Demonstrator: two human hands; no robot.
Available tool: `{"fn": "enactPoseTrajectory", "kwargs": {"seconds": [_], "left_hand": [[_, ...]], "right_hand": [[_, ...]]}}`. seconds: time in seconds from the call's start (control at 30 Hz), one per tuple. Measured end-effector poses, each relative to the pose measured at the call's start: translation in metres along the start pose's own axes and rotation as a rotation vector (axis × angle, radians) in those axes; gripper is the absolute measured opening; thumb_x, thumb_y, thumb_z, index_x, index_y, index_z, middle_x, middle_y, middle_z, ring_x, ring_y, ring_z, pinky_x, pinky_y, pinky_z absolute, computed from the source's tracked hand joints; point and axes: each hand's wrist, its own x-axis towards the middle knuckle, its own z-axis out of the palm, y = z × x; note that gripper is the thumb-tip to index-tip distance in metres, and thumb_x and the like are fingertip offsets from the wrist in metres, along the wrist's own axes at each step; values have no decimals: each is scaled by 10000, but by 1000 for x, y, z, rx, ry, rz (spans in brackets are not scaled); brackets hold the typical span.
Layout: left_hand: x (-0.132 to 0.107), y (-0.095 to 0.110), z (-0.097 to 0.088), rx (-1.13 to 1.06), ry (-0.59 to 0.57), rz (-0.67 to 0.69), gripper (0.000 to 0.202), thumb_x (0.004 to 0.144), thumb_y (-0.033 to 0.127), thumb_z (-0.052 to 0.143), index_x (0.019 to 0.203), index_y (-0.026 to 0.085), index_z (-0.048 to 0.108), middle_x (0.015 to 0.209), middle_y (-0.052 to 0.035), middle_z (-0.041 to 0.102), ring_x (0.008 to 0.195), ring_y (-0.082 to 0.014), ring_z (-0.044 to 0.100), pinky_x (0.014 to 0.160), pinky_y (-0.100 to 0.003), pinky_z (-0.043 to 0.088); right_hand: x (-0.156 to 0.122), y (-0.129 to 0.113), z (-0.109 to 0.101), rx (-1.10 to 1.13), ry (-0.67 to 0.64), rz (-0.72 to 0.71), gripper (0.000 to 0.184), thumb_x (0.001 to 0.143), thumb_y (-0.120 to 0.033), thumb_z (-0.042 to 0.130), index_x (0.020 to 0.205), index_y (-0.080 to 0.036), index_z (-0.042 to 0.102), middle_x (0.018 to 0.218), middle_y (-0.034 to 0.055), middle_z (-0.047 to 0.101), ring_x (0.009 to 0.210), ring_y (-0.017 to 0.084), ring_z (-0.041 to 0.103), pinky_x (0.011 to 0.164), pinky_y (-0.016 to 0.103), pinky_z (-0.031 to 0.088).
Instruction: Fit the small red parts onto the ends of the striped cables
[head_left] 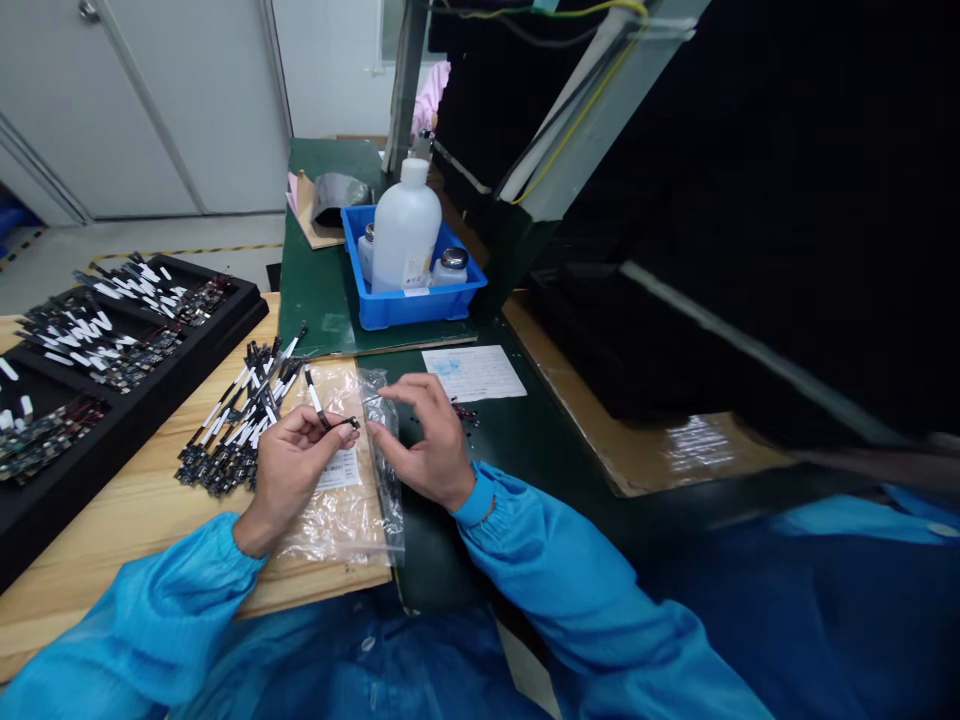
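My left hand [294,462] pinches a thin flat ribbon cable [315,392], black with a white section and a small dark connector end near the thumb. Just right of it, my right hand [424,440] has thumb and index finger apart; a short thin dark sliver shows by the index fingertip, too small to name. Beneath both hands lies a clear plastic bag [330,535] with a white printed label [341,470]. To the left of my left hand spreads a loose pile of similar ribbon cables [232,430] with small dark circuit boards.
A black compartment tray [142,385] with stacked cable parts stands at left on the wooden board [202,530]. Ahead, a blue bin [420,312] holds a large white bottle [405,225] and smaller bottles. A printed paper [476,373] and tiny dark-red parts [465,412] lie right.
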Motion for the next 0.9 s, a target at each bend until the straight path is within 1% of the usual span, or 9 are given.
{"fn": "enactPoseTrajectory", "kwargs": {"seconds": [0.07,0.1,0.17,0.3,0.43,0.53,0.63,0.7,0.9], "left_hand": [[-1,-1,-1,24,7,45,277,669,290,873,775,161,653,799,-27,735,710,-163,728,736,-285,623],[-2,-2,-1,46,8,78,264,678,287,868,782,161,660,810,-31,738,719,-164,728,740,-285,620],[-4,-3,0,93,13,149,229,701,274,853,782,165,670,826,-36,744,739,-162,726,745,-274,613],[-9,-3,2,196,21,276,143,738,236,824,796,178,707,844,-34,762,777,-161,728,750,-249,606],[-12,-3,0,326,-22,368,137,777,217,792,909,191,762,904,-49,787,811,-186,746,773,-281,622],[-12,-3,-4,383,-82,426,164,798,199,771,962,201,780,987,-62,792,892,-214,754,839,-323,627],[-12,-3,-6,428,-116,474,197,804,177,761,996,214,787,1041,-63,788,957,-233,752,916,-366,614],[-12,-2,-7,451,-117,500,206,807,174,756,1005,219,791,1040,-61,789,963,-240,754,934,-385,611],[-12,-2,-6,516,-112,571,202,796,180,764,989,231,801,1020,-61,791,928,-254,763,914,-414,625]], "right_hand": [[-3,-2,3,21,-26,-15,217,869,-161,647,1078,-212,620,884,53,660,828,185,653,754,330,566],[-5,-3,5,30,-45,-22,183,880,-159,638,1054,-214,621,841,38,673,778,171,658,729,314,564],[-7,-4,8,41,-55,-24,139,891,-158,634,1017,-214,624,828,29,704,756,160,678,728,300,568],[-7,-4,12,50,6,-27,118,882,-148,657,976,-212,628,826,20,726,758,147,710,731,267,580],[-7,-3,11,50,41,-27,177,873,-144,668,1024,-218,612,826,11,733,753,142,725,746,258,596],[-8,-2,10,50,57,-15,259,868,-134,663,1099,-223,586,853,11,744,762,143,735,769,262,607],[-8,-1,9,38,57,-8,318,866,-135,657,1156,-231,567,866,12,745,777,148,741,779,272,612],[-8,0,9,27,63,-21,352,862,-133,658,1183,-234,557,865,10,743,779,148,741,781,272,611],[-8,-2,8,-53,80,-89,405,867,-124,638,1239,-237,526,876,15,745,787,155,742,811,291,608]]}}
